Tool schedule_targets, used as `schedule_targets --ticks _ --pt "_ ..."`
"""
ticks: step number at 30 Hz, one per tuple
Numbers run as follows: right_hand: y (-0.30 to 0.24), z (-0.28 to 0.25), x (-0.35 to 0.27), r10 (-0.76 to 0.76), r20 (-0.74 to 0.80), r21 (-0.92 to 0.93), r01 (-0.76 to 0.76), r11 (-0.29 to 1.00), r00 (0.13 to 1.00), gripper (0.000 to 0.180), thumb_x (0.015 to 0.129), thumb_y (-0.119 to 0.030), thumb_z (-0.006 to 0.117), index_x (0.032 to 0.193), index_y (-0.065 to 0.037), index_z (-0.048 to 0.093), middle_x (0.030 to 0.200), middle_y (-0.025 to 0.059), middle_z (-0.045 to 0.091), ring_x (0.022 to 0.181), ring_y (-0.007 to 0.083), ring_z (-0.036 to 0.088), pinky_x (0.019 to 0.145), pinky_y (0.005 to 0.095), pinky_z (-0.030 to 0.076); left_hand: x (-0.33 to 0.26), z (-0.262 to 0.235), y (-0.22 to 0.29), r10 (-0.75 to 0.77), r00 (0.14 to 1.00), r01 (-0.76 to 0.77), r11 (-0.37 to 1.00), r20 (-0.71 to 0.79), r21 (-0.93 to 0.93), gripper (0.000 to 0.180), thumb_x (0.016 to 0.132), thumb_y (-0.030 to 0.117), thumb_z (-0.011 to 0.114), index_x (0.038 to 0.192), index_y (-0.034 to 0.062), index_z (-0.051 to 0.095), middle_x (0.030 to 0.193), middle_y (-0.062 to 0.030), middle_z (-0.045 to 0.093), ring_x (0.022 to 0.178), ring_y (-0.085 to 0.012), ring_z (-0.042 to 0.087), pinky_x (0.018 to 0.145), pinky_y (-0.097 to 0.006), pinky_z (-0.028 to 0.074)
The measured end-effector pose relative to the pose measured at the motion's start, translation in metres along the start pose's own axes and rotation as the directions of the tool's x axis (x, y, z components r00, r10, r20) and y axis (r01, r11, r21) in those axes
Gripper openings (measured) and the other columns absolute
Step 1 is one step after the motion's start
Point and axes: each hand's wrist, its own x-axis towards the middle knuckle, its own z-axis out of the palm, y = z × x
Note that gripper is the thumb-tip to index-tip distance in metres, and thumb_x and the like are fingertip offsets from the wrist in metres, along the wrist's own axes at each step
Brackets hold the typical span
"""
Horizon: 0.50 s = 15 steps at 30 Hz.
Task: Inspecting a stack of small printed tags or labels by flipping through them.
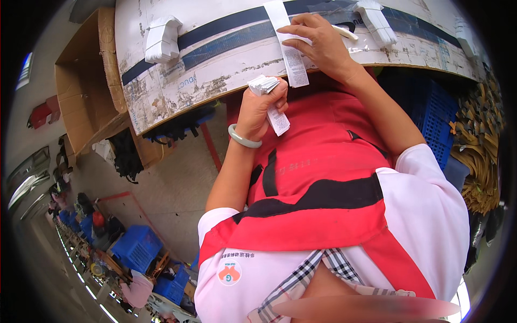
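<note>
My left hand, a pale bangle at its wrist, is closed round a thick stack of folded white labels in front of the table edge. A printed end of the labels hangs below the fist. Over the table, my right hand has its fingers bent and apart, their tips at a long white label strip. This strip lies across the table, and its printed lower end hangs past the front edge. Beside the right hand lies a slim pale object, partly hidden, its kind unclear.
On the worn white table with dark tape bands sit a bundle of white labels at left and another bundle at right. A cardboard box stands left of the table. Blue crates and stacked brownish pieces are at right.
</note>
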Motion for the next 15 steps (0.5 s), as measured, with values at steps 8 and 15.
schedule_targets --ticks 8,15 --pt "-0.002 0.010 -0.006 0.120 0.032 0.253 -0.124 0.960 0.992 0.010 0.081 -0.015 0.073 0.089 -0.009 0.073 0.093 0.0057 0.060 0.087 0.0228 0.059 0.077 0.0329 0.049 0.004 0.008 0.008 0.448 0.887 -0.296 0.740 -0.114 0.604 0.009 0.082 0.004 0.074 0.090 -0.0004 0.070 0.071 0.0016 0.062 0.061 -0.0032 0.051 0.052 -0.021 0.039" --pt "0.005 0.008 -0.008 0.120 0.061 0.230 -0.131 0.964 0.991 0.020 0.083 -0.012 0.072 0.102 -0.007 0.072 0.100 0.0057 0.057 0.089 0.0214 0.058 0.082 0.0290 0.047 0.013 0.011 0.017 0.492 0.868 -0.351 0.699 -0.063 0.623 0.012 0.082 0.004 0.074 0.093 -0.0007 0.071 0.073 0.0025 0.063 0.066 -0.0044 0.054 0.057 -0.021 0.042"
